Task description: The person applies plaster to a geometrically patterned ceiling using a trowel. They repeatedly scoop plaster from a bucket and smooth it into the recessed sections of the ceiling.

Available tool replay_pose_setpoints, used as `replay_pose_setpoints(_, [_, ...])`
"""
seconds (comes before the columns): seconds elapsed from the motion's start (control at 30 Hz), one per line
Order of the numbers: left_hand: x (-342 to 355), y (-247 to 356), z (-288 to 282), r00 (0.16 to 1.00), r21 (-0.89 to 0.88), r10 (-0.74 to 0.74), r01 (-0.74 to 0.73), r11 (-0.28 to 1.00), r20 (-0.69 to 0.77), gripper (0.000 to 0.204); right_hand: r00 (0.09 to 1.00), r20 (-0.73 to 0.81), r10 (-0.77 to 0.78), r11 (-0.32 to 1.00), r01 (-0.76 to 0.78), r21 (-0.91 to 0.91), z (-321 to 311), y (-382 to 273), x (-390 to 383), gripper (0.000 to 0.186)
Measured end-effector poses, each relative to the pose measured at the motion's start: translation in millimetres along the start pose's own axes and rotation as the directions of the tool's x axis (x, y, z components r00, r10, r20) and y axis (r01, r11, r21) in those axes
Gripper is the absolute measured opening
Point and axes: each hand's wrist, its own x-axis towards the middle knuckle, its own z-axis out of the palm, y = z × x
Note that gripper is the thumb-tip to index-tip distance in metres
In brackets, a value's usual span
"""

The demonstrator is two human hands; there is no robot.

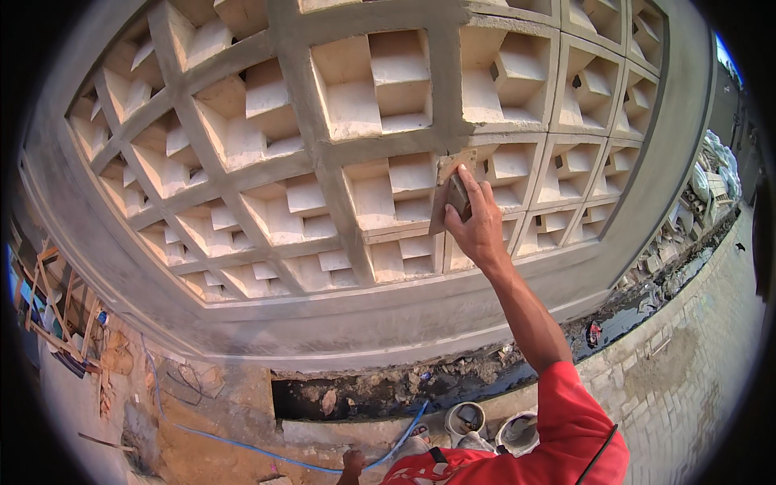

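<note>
- Head view: right hand (477, 222), one, at the end of a raised bare forearm; fingers curled around the grip of a flat tool, one finger stretched forward along it.
- Hand trowel (455, 192), one, thin-bladed, held in the right hand at the block screen, right of centre; its blade lies over a joint between openings.
- Left hand (353, 462), one, low at the bottom edge, dark and small, near the hose; it looks curled, but how far, and whether it grips anything, one cannot tell.
- Block screen (517, 133), pale, many square openings with angled inner pieces, set in a grey wall frame (323, 311).
- Grey mortar (347, 152), broad smooth bands over the joints left of the trowel; narrow pale joints show to its right.
- Buckets (466, 409), two, whitish, side by side near the person's feet.
- Hose (242, 447), blue, curving across sandy ground.
- Trench (303, 398), dark, along the wall's foot.
- Paving (647, 396), block-laid, at right.
- Sleeve (566, 412), red, on the right arm.
</note>
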Motion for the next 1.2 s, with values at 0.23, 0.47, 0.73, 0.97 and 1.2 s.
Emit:
replay_pose_setpoints(0.23, [41.7, -20.1, -35.7, 0.736, -0.858, -0.444, 0.413, -0.304, 0.511, 0.009, 0.998, -0.030, -0.056, 0.975, 0.048, -0.217, 25.9, 4.9, 9.7, 0.073])
replay_pose_setpoints(0.47, [34.7, 3.4, -32.4, 0.916, -0.933, -0.328, 0.303, 0.192, 0.230, 0.016, 0.996, -0.026, -0.088, 0.964, 0.079, -0.254, 38.9, 4.0, 23.0, 0.075])
replay_pose_setpoints(0.73, [41.5, -24.9, -36.8, 0.986, -0.240, 0.155, -0.164, 0.957, -0.058, 0.009, 0.993, 0.113, 0.046, 0.966, -0.015, -0.257, 32.2, 16.9, -29.0, 0.072])
replay_pose_setpoints(0.97, [60.5, -35.1, -58.4, 0.798, -0.835, -0.283, 0.438, -0.334, 0.532, 0.021, 0.989, -0.061, 0.135, 0.958, -0.146, -0.247, -5.0, -17.4, 28.6, 0.065])
replay_pose_setpoints(1.2, [80.7, -33.7, -64.1, 0.901, -0.936, -0.383, 0.294, 0.191, 0.205, 0.018, 0.975, 0.129, 0.181, 0.922, -0.123, -0.366, 24.5, 1.4, -15.5, 0.063])
